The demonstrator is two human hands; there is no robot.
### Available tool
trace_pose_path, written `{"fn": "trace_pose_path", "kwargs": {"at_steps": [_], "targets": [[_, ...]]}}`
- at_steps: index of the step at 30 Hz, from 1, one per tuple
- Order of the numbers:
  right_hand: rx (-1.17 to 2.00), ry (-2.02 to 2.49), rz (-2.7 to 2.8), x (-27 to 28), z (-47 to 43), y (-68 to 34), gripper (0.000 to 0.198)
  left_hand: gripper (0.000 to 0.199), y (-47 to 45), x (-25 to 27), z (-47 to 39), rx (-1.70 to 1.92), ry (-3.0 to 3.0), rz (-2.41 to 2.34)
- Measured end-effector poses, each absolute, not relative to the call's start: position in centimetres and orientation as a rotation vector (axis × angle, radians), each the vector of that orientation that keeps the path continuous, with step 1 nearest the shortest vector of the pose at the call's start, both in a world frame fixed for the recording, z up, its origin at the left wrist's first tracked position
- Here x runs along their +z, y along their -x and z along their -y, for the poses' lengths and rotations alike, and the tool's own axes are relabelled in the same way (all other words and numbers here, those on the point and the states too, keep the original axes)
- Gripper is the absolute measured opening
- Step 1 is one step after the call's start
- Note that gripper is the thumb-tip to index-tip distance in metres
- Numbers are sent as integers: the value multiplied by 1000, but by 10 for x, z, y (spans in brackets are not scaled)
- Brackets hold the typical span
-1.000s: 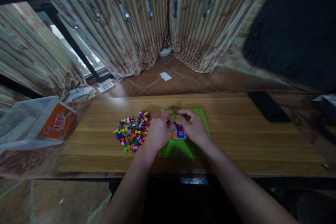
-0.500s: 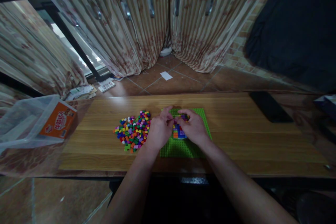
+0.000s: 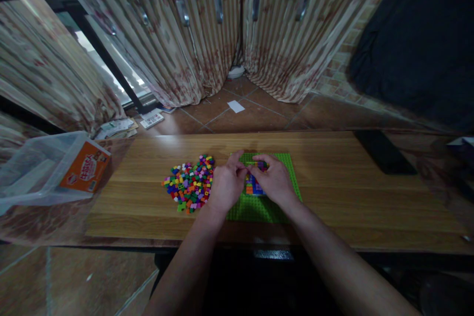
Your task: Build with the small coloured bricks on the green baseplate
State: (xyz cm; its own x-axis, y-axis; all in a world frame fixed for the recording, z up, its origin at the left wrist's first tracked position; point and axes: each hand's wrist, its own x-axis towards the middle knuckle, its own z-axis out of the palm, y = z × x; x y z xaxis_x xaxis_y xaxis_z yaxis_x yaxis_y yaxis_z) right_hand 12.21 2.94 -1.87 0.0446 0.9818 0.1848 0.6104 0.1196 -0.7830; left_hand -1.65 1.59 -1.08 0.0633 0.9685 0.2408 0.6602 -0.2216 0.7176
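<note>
A green studded baseplate [image 3: 264,212] lies on the wooden table, partly covered by both hands. On it sits a block of small toy bricks [image 3: 255,186] in blue, orange and purple, its upper part hidden by fingers. Over the plate's left side, my left hand [image 3: 226,185] is closed in a pinch, index finger stretched forward. My right hand [image 3: 276,180] curls over the bricks from the right, thumb and fingers drawn together. The fingertips of both hands nearly meet; what is between them is too small to make out. Left of my left hand lies a pile of loose toy bricks [image 3: 190,185] in many colours.
At the table's left end stands a clear plastic bin [image 3: 40,173] with an orange label. A black phone-like slab [image 3: 383,152] lies on the right of the wooden table [image 3: 344,197]. Papers [image 3: 116,128] lie on the floor beyond, before striped curtains [image 3: 207,54].
The whole view has shifted slightly. Both hands keep nearly the same place over the bricks, with only small finger movement.
</note>
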Motion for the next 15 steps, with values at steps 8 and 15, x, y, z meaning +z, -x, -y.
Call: {"fn": "trace_pose_path", "kwargs": {"at_steps": [8,15], "targets": [[634,1583,1655,-22,-31,-122,25,40,16,-11,-15,992,-1908,-1635],[814,1424,1480,-24,-34,-130,32,44,20,-13,-15,1028,-1870,-1508]]}}
